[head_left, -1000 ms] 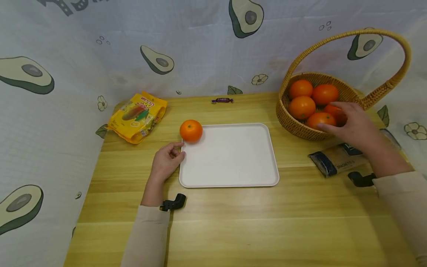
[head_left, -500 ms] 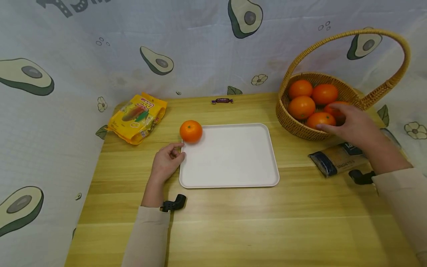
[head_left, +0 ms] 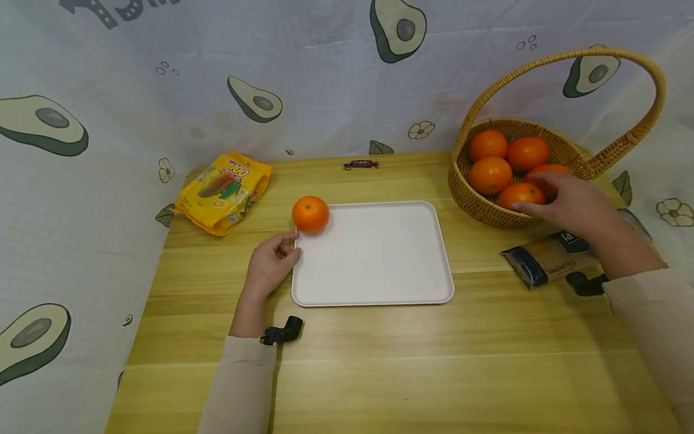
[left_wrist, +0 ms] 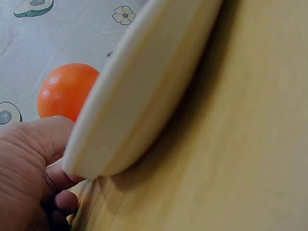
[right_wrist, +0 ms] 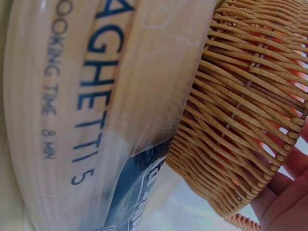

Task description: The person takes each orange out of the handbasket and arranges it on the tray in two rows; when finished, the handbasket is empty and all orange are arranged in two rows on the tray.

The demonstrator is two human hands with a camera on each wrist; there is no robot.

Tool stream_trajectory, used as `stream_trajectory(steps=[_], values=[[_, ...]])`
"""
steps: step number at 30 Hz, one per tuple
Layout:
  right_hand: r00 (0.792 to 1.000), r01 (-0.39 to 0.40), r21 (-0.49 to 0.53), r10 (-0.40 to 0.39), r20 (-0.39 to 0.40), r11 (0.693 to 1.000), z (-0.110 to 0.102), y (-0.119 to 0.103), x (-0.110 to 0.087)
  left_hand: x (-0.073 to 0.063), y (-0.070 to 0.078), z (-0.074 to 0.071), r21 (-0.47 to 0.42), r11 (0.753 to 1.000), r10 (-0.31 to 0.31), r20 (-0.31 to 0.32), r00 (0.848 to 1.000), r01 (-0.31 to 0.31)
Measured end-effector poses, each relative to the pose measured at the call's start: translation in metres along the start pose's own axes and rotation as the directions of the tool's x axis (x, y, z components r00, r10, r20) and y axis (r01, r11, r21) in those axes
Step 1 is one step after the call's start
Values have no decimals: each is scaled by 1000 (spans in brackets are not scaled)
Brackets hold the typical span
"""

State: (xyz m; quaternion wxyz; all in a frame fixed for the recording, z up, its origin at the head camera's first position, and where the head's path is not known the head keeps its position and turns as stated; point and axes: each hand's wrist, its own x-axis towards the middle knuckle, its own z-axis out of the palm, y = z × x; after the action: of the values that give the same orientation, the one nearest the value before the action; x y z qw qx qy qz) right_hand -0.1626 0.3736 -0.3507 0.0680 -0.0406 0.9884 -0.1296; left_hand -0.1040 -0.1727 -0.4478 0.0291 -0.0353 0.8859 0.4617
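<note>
In the head view, my left hand [head_left: 271,263] is at the left rim of a white rectangular tray [head_left: 374,253], thumb and fingers pinching its edge. An orange [head_left: 311,214] sits in the tray's far left corner, just beyond these fingers. My right hand [head_left: 580,202] reaches over the front of a wicker basket [head_left: 477,208] that holds several oranges. Its fingers curl over the rightmost orange [head_left: 555,170], with the thumb beside the front orange [head_left: 520,194]. In the right wrist view, the basket wall [right_wrist: 240,106] hides most of the fingers.
Under the right forearm lies a spaghetti packet [head_left: 553,262], close against the basket. A yellow mango-candy bag [head_left: 222,193] lies at the back left. One small purple-wrapped candy [head_left: 361,164] is near the table's back edge. The tall basket handle [head_left: 564,55] arches above the oranges.
My right hand has shifted very slightly left and toward me at the basket, uncovering a little more of the rightmost orange. My left hand and the tray have stayed in place.
</note>
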Motion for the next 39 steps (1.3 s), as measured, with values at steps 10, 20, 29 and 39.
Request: stream_trajectory(steps=[10,20,29,39], values=[[1000,-18,-54,19,13,998,2,0,6,-2,1,0,-10,1000,-3,-2,1000,3],[999,-47,0,47,23,999,4,2,11,-1,0,1,-1,1000,6,-11,1000,-6],[998,-51,12,50,24,999,5,4,13,0,0,1,7,1000,7,-5,1000,-7],[996,7,25,-5,-90,1000,3,-1,8,-1,-1,1,3,1000,16,-10,1000,-16]])
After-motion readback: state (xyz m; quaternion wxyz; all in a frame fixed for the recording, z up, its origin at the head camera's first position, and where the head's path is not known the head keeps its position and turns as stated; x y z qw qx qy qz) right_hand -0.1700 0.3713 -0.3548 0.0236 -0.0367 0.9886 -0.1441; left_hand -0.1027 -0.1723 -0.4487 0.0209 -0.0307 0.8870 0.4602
